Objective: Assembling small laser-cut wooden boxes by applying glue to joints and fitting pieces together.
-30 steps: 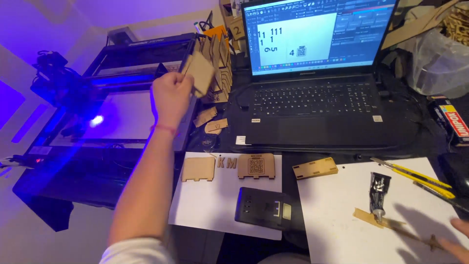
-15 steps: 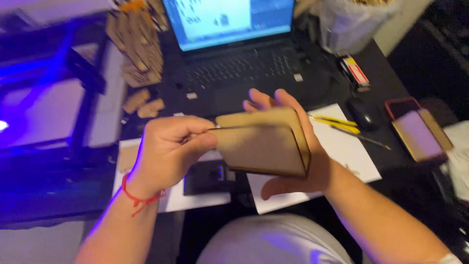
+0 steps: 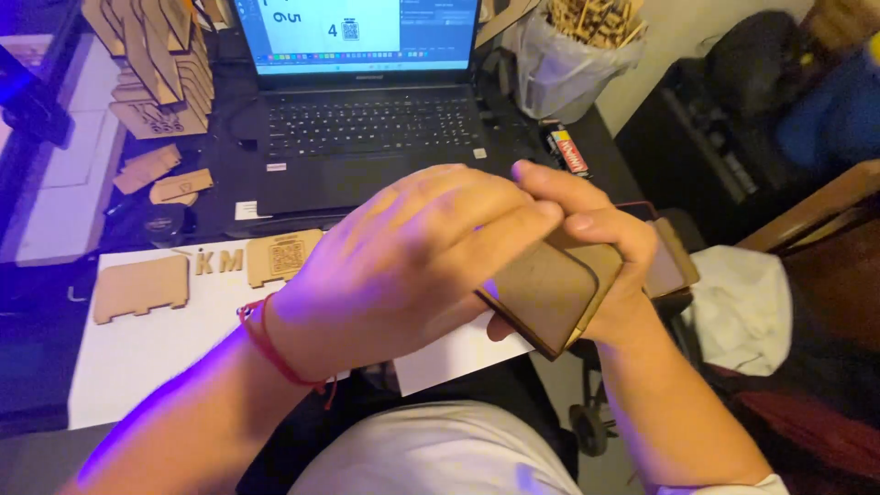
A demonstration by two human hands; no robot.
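We hold a stack of thin brown wooden panels (image 3: 550,298) in front of our body, above the near edge of the desk, tilted so that one rounded corner points down toward our lap. Our right hand (image 3: 600,266) cups the stack from behind and below, its fingers curled over the top edge and its thumb side hidden under the wood, so it is closed around the panels. Our left hand (image 3: 403,266), with a red string bracelet (image 3: 275,348) at the wrist, lies across the near face of the stack, fingers bent and pressed against it, gripping it as well. Beneath the hands lie white sheets of paper (image 3: 147,353), and on them a blank wooden tab piece (image 3: 140,287), two small wooden letters (image 3: 218,262) and a wooden tile with an engraved square code (image 3: 284,257). Farther back stands an open black laptop (image 3: 367,128) with its screen lit. To its left a pile of wooden cut-outs (image 3: 156,64) is stacked, and to its right sits a plastic bag of wooden sticks (image 3: 582,46).
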